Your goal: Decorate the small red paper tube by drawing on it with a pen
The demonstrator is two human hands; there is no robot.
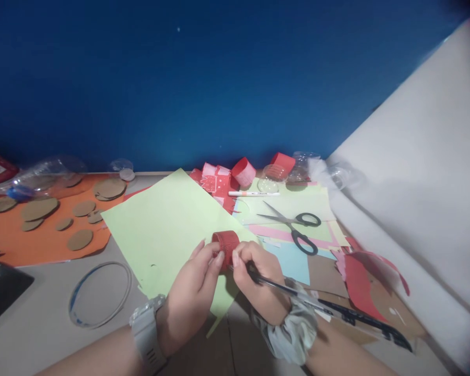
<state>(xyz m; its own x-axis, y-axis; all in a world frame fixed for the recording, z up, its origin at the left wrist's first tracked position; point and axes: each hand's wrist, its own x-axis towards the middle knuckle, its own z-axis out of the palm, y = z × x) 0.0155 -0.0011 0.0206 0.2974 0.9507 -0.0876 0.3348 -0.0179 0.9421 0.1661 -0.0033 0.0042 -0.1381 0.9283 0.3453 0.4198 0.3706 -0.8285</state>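
Both my hands meet over a light green paper sheet. My left hand, with a white watch on the wrist, pinches a small red corrugated ring that stands on its edge on the sheet. My right hand, with a grey scrunchie on the wrist, is closed around a black pen whose tip end sits at the ring; the pen's barrel runs back to the right over my wrist.
Black-handled scissors and a white marker lie on coloured sheets beyond my hands. Red paper pieces sit by the blue wall. Cardboard discs lie on orange paper at left, a ring nearer. A white roll runs along the right.
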